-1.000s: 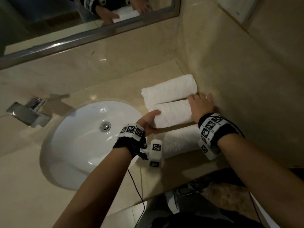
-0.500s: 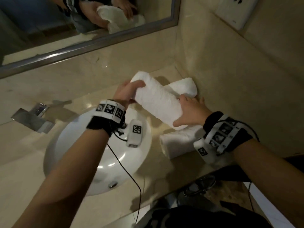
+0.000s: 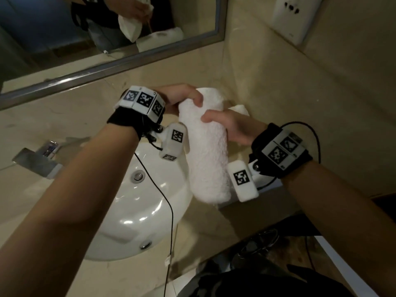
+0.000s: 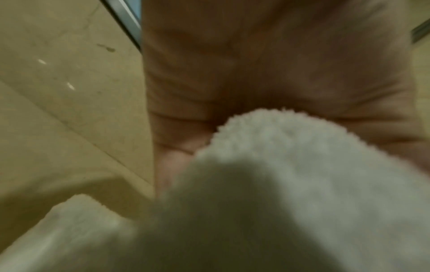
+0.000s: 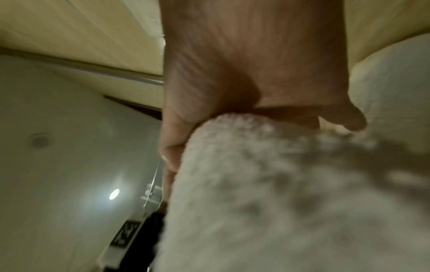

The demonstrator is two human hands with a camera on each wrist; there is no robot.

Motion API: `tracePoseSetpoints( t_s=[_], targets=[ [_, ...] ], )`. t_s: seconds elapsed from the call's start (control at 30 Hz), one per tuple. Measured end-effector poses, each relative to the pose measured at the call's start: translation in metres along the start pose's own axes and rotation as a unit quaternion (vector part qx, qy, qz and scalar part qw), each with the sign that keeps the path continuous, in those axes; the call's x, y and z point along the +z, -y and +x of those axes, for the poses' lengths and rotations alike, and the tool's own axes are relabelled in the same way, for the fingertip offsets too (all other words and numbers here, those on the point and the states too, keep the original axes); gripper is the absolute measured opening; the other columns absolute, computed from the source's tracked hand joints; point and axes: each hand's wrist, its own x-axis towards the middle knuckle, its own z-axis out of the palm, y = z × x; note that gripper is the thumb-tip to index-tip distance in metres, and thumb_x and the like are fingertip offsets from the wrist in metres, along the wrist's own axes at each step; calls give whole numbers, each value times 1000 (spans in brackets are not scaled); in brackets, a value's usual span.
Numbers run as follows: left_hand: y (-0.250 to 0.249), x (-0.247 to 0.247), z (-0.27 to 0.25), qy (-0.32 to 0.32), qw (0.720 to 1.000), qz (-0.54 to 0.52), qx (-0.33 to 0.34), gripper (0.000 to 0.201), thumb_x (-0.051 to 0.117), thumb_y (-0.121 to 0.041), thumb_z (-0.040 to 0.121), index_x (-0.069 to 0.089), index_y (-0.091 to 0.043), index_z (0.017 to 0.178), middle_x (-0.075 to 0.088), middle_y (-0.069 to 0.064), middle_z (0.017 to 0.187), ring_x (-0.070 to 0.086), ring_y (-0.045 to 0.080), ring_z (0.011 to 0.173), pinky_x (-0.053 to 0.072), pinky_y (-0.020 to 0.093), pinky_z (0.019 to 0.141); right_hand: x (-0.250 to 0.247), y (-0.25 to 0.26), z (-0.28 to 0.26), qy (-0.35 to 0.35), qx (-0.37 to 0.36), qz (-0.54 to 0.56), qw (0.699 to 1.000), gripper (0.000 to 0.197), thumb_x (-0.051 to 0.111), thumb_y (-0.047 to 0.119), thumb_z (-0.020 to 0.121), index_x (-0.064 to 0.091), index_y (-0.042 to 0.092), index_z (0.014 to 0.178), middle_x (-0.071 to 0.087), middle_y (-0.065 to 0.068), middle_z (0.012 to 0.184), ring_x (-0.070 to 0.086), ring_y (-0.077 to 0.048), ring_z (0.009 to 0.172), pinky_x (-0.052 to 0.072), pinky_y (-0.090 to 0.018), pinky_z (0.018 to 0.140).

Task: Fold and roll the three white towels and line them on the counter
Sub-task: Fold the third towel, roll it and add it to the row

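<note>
The rolled towel is now up off the bench, held in the air over the right edge of the sink, standing nearly on end with its lower end toward the camera; half a second ago it lay slanted lower, just above the other rolls, and a second ago it rested between them against the wall. The left hand has its grip curled round the upper end of the roll, thumb and fingers wrapped onto the cloth, and the right hand grips the middle from the right side, fingers curled round it. Both hands have risen and drawn closer together since the earlier frames. A second towel roll shows behind the right hand on the bench near the wall corner. The mirror reflects the hands and the lifted towel.
</note>
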Motion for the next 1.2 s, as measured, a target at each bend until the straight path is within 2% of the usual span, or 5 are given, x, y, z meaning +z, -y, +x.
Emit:
tracePoseSetpoints(
  t_s=[0.13,0.4,0.73,0.9,1.2],
  targets=[
    [11,7,8,8,999,-37,-5,38,49,-13,55,62,-7,90,70,2,68,68,16,63,53,19,53,-6,-22,-2,61,10,78,995,41,57,32,81,52,21,120,67,1,114,58,-15,115,42,-35,101],
    [22,22,19,28,996,-91,-2,53,58,-10,51,59,-14,104,68,4,86,66,20,79,56,23,61,-17,-38,-11,27,80,141,986,45,55,25,79,53,13,122,64,-8,117,56,-27,115,41,-45,101],
    [71,47,14,-49,991,-51,-110,45,42,-48,92,41,-19,127,58,4,106,57,25,93,47,42,85,-8,-76,-10,-258,145,304,906,13,54,22,86,60,11,87,70,-4,66,67,-16,60,54,-24,56],
    [118,68,8,-6,971,-156,-179,47,46,-52,89,49,-17,120,58,10,113,58,26,95,48,43,84,-8,-92,-4,-372,159,387,829,29,64,31,77,59,12,98,68,-12,98,66,-27,82,56,-42,78],
    [145,94,40,-62,886,-434,-151,37,57,-19,89,45,-10,122,54,13,105,57,24,78,56,33,66,-18,-108,5,-423,158,403,796,52,63,34,82,46,9,125,58,-9,106,58,-23,78,48,-22,49]
  ],
)
